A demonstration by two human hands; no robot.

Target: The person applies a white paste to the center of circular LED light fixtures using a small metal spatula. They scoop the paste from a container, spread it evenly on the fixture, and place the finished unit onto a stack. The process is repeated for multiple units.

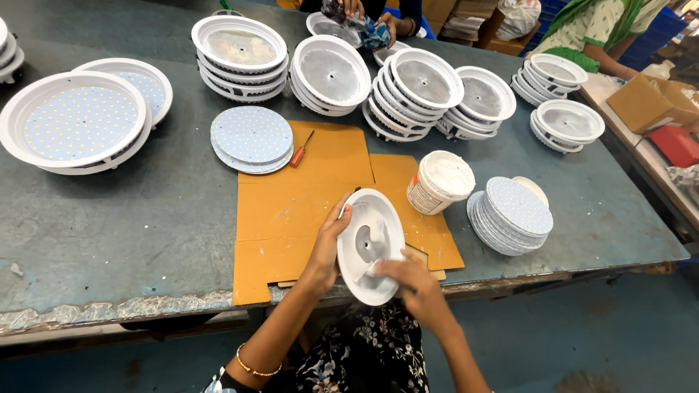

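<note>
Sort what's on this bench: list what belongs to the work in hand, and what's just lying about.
In hand:
- white housing, held tilted by the left hand
- right hand, fingers inside the housing
- white paste tub, open
- cardboard mat

Lying about:
- red screwdriver
- stacked empty housings
- disc stacks
- finished lamps

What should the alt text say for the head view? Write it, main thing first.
A person's left hand tilts a round white lamp housing over a cardboard sheet while the right hand spreads white paste inside it. An open paste tub, a red screwdriver and stacks of housings sit on the grey table.
</note>
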